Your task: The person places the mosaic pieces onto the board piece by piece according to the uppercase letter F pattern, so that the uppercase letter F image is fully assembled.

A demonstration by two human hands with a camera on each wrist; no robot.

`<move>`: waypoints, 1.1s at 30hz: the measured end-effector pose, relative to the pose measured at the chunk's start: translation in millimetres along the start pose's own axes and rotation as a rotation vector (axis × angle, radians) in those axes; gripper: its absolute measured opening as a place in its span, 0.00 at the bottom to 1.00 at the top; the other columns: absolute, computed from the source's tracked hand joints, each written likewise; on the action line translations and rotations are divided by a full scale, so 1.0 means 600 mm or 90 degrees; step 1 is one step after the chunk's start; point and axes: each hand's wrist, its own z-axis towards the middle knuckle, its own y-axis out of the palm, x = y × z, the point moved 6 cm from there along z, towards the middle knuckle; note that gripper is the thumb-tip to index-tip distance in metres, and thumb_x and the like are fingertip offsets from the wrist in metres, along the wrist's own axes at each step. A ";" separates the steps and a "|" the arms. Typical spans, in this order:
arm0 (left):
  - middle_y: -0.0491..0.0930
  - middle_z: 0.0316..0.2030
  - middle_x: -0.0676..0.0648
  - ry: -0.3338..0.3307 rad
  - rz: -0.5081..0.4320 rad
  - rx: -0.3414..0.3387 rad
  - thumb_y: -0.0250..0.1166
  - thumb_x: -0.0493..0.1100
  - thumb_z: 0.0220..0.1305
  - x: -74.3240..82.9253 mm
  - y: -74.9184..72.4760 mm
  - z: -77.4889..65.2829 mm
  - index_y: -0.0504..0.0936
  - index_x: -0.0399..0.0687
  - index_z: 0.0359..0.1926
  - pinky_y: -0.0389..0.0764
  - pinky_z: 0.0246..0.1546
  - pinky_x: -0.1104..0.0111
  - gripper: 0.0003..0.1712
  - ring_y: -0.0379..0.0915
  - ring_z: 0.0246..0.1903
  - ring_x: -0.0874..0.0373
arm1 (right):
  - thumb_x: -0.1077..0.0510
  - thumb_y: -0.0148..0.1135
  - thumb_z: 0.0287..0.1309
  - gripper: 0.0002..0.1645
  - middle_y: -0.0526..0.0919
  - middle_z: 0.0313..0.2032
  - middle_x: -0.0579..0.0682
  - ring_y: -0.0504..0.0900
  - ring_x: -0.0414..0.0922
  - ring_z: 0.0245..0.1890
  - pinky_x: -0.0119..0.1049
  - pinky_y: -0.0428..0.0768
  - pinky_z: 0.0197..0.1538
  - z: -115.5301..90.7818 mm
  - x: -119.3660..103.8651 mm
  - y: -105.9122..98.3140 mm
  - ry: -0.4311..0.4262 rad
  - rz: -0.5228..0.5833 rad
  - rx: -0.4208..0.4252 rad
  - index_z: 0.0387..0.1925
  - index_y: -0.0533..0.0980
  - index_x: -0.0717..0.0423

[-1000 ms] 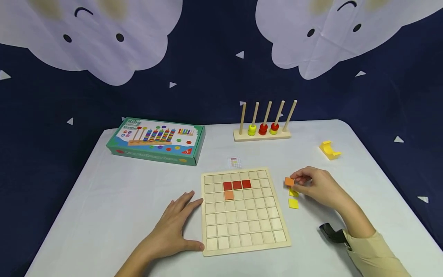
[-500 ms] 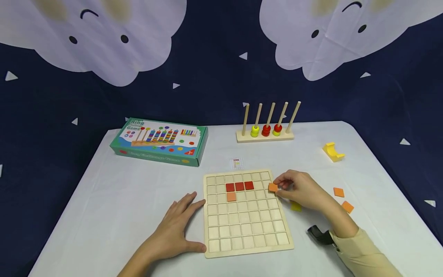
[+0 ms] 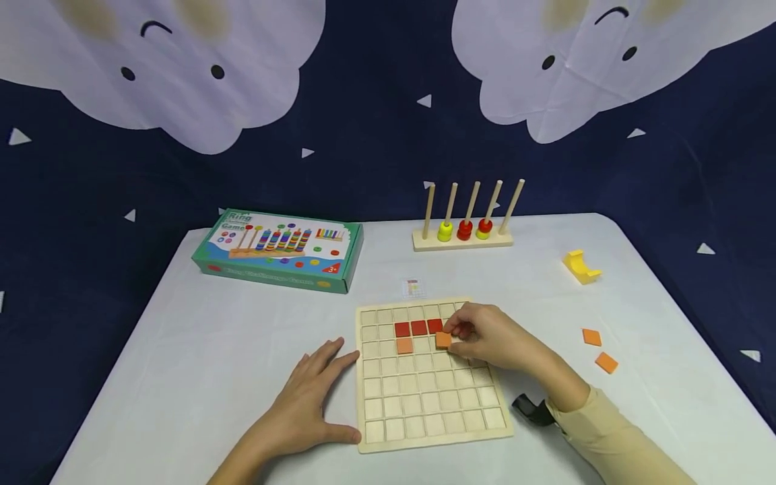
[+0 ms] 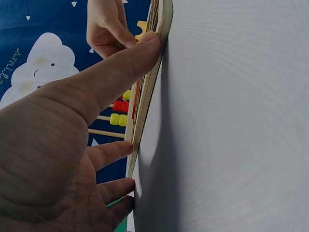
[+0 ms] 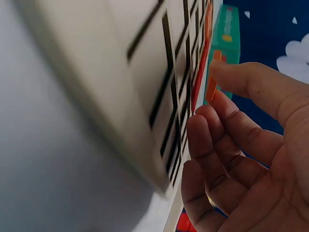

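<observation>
My right hand (image 3: pixel 494 338) pinches an orange square tile (image 3: pixel 443 341) between thumb and index finger over the wooden grid board (image 3: pixel 424 426). In the right wrist view the tile (image 5: pixel 214 77) is seen edge-on, just off the board. A row of 3 red tiles (image 3: pixel 419 328) lies in the board's upper cells. Below the leftmost red one sits another orange tile (image 3: pixel 404 345). Along the board's left edge rests my left hand (image 3: pixel 303 407), fingers spread. Its thumb (image 4: pixel 128 60) touches the board's edge in the left wrist view.
Two loose orange tiles (image 3: pixel 591 337) lie to the right, near a yellow curved piece (image 3: pixel 580 267). Behind the board are a small pattern card (image 3: pixel 413 289), a peg stand with rings (image 3: pixel 463 244) and a green game box (image 3: pixel 279 250).
My right hand has carried the orange tile left from beside the board to over its cells. The yellow tiles have gone out of sight behind the right arm. The left hand stays put.
</observation>
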 end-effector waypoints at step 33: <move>0.58 0.84 0.42 0.005 0.009 0.001 0.86 0.71 0.38 -0.001 -0.001 -0.001 0.69 0.59 0.80 0.51 0.82 0.32 0.68 0.50 0.84 0.39 | 0.56 0.79 0.54 0.12 0.88 0.38 0.38 0.77 0.34 0.36 0.33 0.81 0.45 0.025 -0.081 0.065 -0.052 -0.125 -0.023 0.41 0.88 0.48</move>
